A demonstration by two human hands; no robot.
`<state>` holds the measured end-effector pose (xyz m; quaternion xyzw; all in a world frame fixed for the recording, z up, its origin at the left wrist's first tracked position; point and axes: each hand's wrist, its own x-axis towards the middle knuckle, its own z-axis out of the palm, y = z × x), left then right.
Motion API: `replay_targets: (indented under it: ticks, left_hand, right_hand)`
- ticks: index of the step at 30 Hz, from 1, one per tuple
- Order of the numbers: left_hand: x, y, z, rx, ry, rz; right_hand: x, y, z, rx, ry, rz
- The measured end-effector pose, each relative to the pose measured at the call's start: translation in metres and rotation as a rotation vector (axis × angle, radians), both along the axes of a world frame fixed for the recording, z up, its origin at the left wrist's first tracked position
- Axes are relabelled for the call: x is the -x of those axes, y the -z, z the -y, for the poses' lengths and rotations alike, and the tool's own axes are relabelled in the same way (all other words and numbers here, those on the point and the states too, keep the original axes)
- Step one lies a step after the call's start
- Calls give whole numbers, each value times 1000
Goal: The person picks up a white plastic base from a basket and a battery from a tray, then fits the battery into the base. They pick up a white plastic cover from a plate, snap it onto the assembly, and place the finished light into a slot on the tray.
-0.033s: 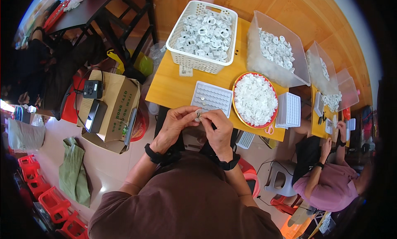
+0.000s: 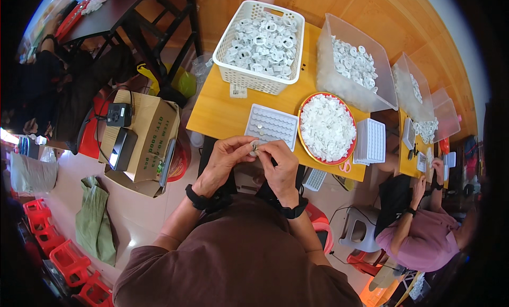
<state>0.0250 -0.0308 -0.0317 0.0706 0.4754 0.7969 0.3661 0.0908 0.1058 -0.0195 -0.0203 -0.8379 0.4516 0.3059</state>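
My left hand (image 2: 227, 159) and my right hand (image 2: 281, 168) meet over the table's front edge. Their fingertips pinch a small round whitish part (image 2: 254, 146) between them; a dark or metallic bit shows in it, but the fingers cover most of it. Just beyond my hands lies a white tray (image 2: 283, 131) with rows of wavy ridges and a few small silver discs at its left. To its right is a round red tray with a yellow rim (image 2: 300, 132), heaped with small white plastic pieces (image 2: 327, 127).
White basket (image 2: 254, 80) and clear tub (image 2: 347, 101), both holding white parts, stand at the back of the yellow table (image 2: 217, 113). Stacked trays (image 2: 369, 142) and pink-handled scissors (image 2: 345, 167) are at right. A cardboard box (image 2: 151, 140) stands left; a co-worker (image 2: 424, 238) sits right.
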Motion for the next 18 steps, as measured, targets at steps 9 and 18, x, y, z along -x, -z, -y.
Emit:
replay_targets:
  ticks: [9, 18]
  left_hand:
    - [-1, 0, -3, 30, 14, -35]
    - [-2, 0, -3, 66, 48, -57]
  right_hand:
    - [2, -1, -12, 262, -135, 189]
    - [1, -2, -18, 52, -160, 152]
